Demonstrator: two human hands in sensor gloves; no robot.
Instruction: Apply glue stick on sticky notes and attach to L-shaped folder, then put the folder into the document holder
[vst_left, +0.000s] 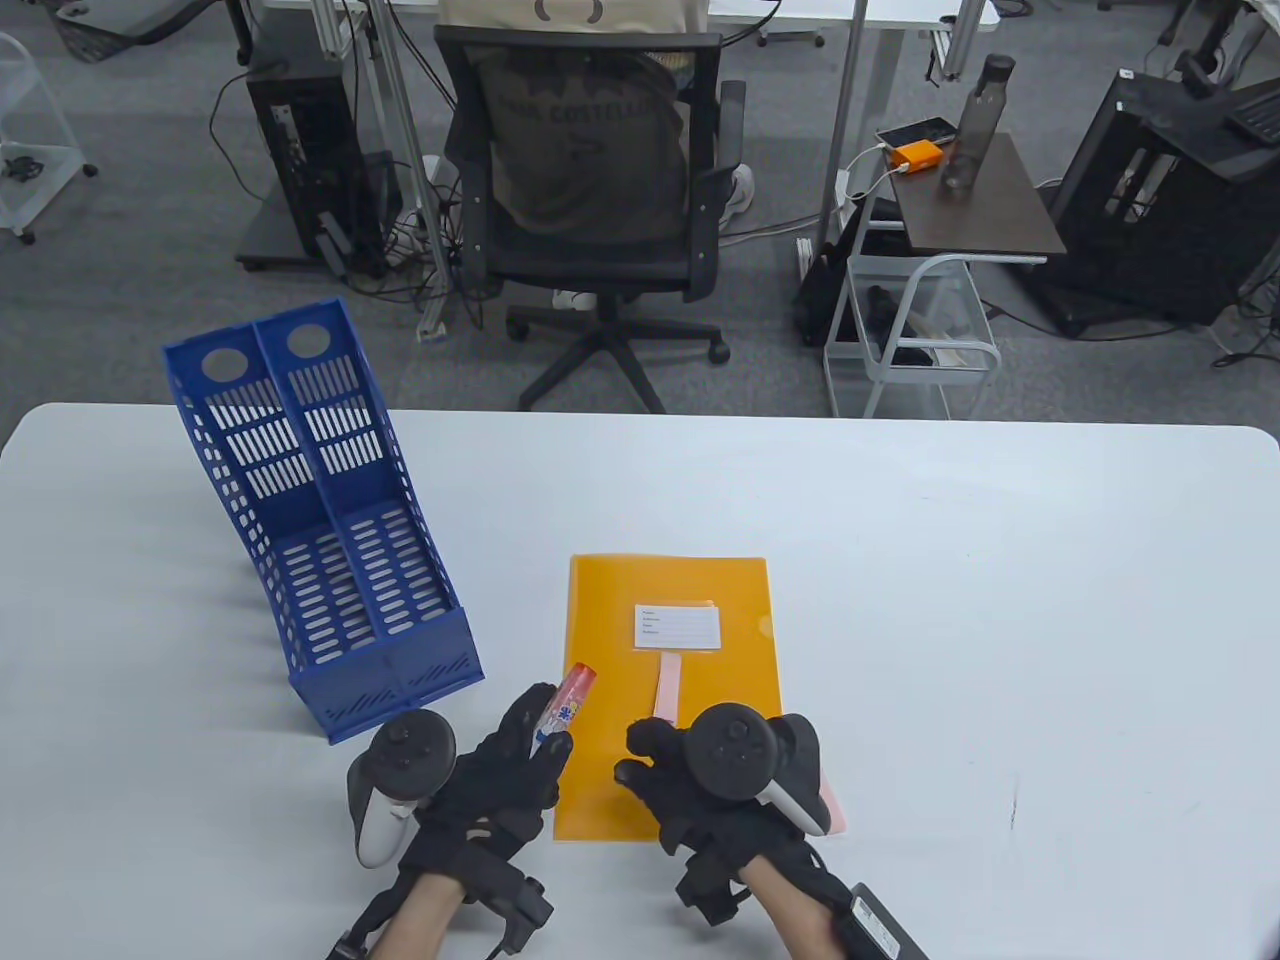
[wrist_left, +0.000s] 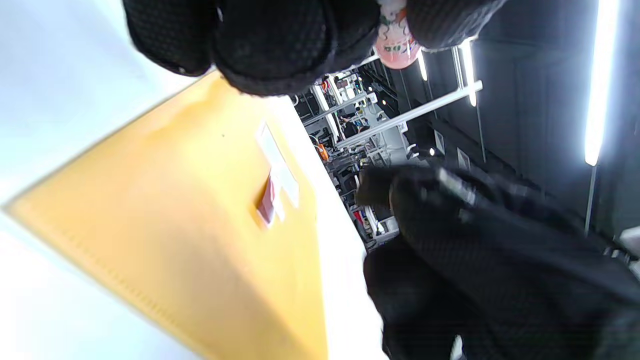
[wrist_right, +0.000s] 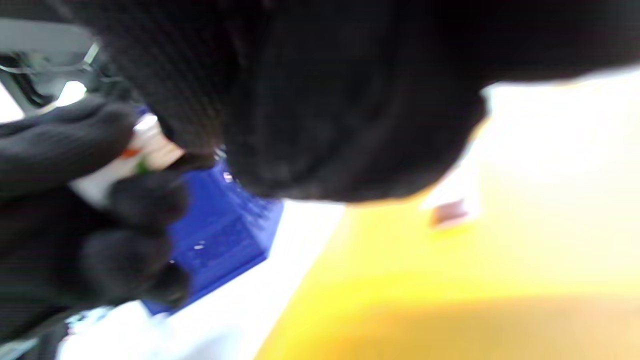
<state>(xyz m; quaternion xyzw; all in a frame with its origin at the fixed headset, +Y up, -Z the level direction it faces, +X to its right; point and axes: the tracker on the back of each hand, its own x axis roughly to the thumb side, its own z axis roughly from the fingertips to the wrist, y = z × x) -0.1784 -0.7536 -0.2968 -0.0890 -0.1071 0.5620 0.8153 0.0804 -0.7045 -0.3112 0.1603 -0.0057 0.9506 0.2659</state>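
An orange L-shaped folder (vst_left: 640, 640) lies flat at the table's near middle. It carries a white label (vst_left: 678, 627), and a pink sticky note strip (vst_left: 667, 685) lies just below that. My left hand (vst_left: 535, 735) grips a glue stick (vst_left: 568, 700) at the folder's left edge, its red end pointing away from me. My right hand (vst_left: 640, 755) hovers over the folder's lower part with loosely curled fingers, and I see nothing in them. The wrist views show the folder (wrist_left: 175, 200) (wrist_right: 450, 280), the note (wrist_left: 267, 205) (wrist_right: 450, 214) and the glue stick (wrist_left: 395, 45) (wrist_right: 145, 145).
A blue two-slot document holder (vst_left: 320, 530) (wrist_right: 220, 225) stands on the table to the left of the folder. Something pink (vst_left: 835, 810) peeks out under my right wrist. Beyond the table's far edge a person sits in an office chair (vst_left: 600, 200).
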